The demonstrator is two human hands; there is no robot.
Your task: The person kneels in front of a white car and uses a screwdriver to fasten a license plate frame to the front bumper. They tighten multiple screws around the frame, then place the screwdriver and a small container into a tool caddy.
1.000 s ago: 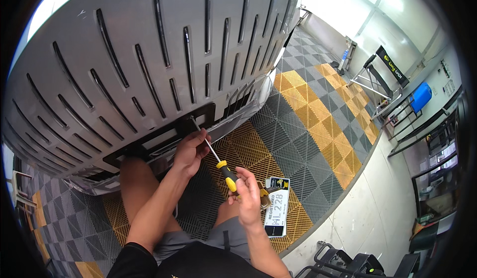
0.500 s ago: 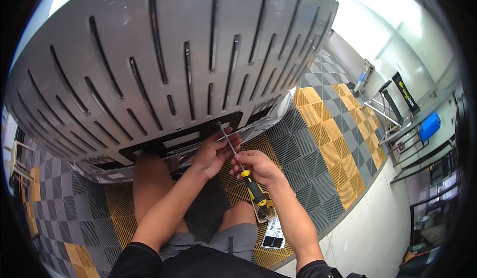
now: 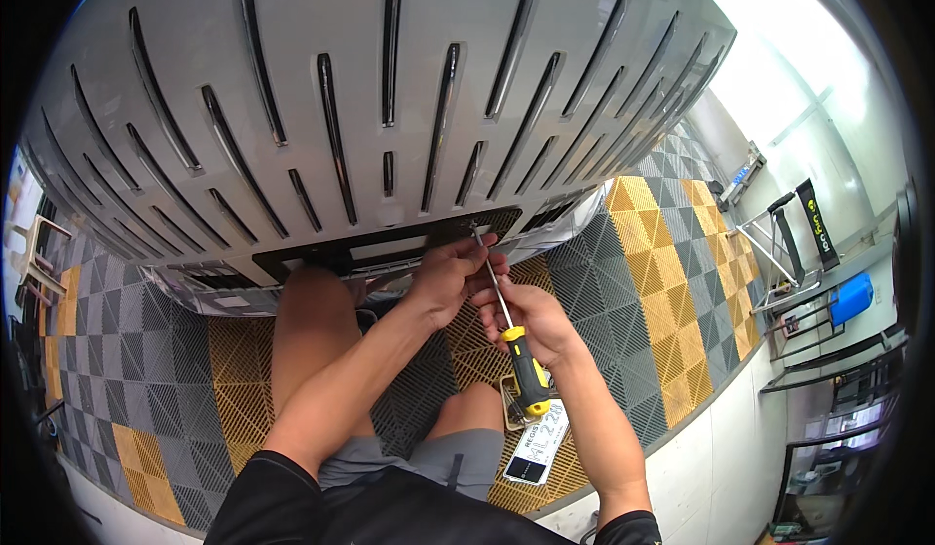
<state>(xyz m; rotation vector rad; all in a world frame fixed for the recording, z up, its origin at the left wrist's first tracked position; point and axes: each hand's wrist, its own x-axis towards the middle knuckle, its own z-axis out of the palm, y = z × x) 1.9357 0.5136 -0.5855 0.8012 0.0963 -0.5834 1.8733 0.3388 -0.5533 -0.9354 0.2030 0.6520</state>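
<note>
My right hand (image 3: 534,323) is closed on a screwdriver (image 3: 531,370), its fingers on the shaft just above the yellow and black handle. The shaft points up and away to the black licence plate bracket (image 3: 390,236), low on a grey car's slotted front bumper (image 3: 360,180). Near the tip my left hand (image 3: 453,277) is closed, thumb and fingers pinching round the upper shaft. The tip meets or nearly meets a small screw at the bracket's right end; exact contact is too small to tell. My left knee is against the bracket's lower left.
On the floor by my right forearm lie a white printed plate (image 3: 538,445) and a small tray of small parts (image 3: 510,404). A folding chair (image 3: 808,224) and a blue-backed seat (image 3: 850,300) stand at the right. Grey and yellow tiles (image 3: 672,292) cover the floor.
My view has shifted, so the bumper looks nearer. The screwdriver is steeper, its tip at the bracket, and my left fingers have closed in around the upper shaft.
</note>
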